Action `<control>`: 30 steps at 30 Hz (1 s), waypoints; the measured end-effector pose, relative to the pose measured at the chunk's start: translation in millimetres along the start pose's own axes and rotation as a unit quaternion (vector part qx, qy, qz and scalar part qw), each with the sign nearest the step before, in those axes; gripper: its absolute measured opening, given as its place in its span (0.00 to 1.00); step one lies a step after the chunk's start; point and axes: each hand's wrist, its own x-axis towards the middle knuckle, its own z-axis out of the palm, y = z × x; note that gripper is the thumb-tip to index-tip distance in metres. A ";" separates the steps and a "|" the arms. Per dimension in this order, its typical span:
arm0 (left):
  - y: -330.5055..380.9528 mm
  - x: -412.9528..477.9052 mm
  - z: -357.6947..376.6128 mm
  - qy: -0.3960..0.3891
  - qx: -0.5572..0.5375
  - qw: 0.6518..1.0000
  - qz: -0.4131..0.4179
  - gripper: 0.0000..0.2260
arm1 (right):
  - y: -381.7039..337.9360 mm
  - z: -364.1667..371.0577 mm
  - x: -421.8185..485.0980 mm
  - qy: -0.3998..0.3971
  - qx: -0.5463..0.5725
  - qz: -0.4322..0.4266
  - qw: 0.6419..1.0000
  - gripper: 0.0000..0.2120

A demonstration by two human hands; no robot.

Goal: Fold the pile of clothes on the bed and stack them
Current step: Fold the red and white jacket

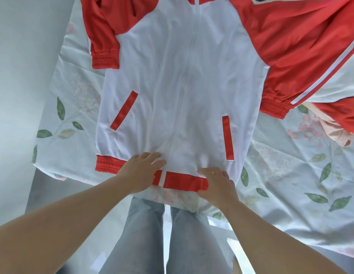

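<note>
Jacket (182, 86): white body, red sleeves, lying front up and flat on the bed (291, 175). Collar end is away from you, and the red hem band (182, 181) is at the near edge of the bed. The zip (184, 80) is closed and runs down the middle.

Your left hand (140, 171) rests palm down on the jacket just left of the zip. It covers part of the hem band, with the fingers (152, 158) straight and spread on the white cloth, holding nothing.

Your right hand (217, 180) lies over the hem band right of the zip. Its fingers (209, 172) are laid on the cloth and slightly bent. Cannot tell whether the thumb tucks under the band. Cloth is puckered between the two hands.

The jacket's left sleeve (105, 32) is bent in, with its cuff (106, 59) overlapping the jacket's left edge. The right sleeve (291, 46) is spread outward, with its cuff (275, 107) just beside the jacket's right edge. There is a red pocket strip on each side of the zip.

Right of the jacket, past the spread sleeve, are another red garment (346, 115) and a pink one (334, 133). The leaf-print sheet (73, 107) shows all round the jacket. Your jeans (144, 224) are below the hem band.
</note>
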 end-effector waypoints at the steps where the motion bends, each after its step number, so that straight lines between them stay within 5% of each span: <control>1: 1.4 1.6 2.5 0.023 -0.005 1.000 -0.009 0.25 | 3.3 4.8 2.7 0.007 -0.041 -0.008 0.999 0.27; 6: 7.2 10.1 4.0 -0.014 0.013 1.000 0.001 0.31 | 23.5 2.6 1.3 0.052 -0.093 0.032 0.994 0.13; 10: 6.9 22.2 -4.0 -0.126 0.067 0.988 0.052 0.35 | 25.2 -17.2 0.6 0.015 -0.097 0.081 0.992 0.09; 13: 2.1 30.6 -17.1 -0.143 0.044 0.986 0.070 0.32 | -0.9 -38.5 19.2 0.105 -0.069 0.046 0.991 0.13; 16: -12.2 35.1 -28.7 -0.022 -0.012 0.999 0.039 0.26 | -39.3 -61.1 44.0 0.176 -0.029 -0.031 0.984 0.19; 21: -63.1 46.4 -49.6 0.122 -0.148 0.975 -0.113 0.24 | -85.2 -91.9 85.8 0.178 -0.021 -0.049 0.983 0.23; 27: -154.0 72.1 -93.3 0.252 -0.310 0.892 -0.213 0.21 | -148.0 -133.4 154.4 0.169 0.069 -0.008 0.983 0.32; 30: -193.3 87.5 -111.8 0.351 -0.326 0.835 -0.268 0.21 | -175.5 -144.7 187.6 0.092 0.057 -0.011 0.994 0.34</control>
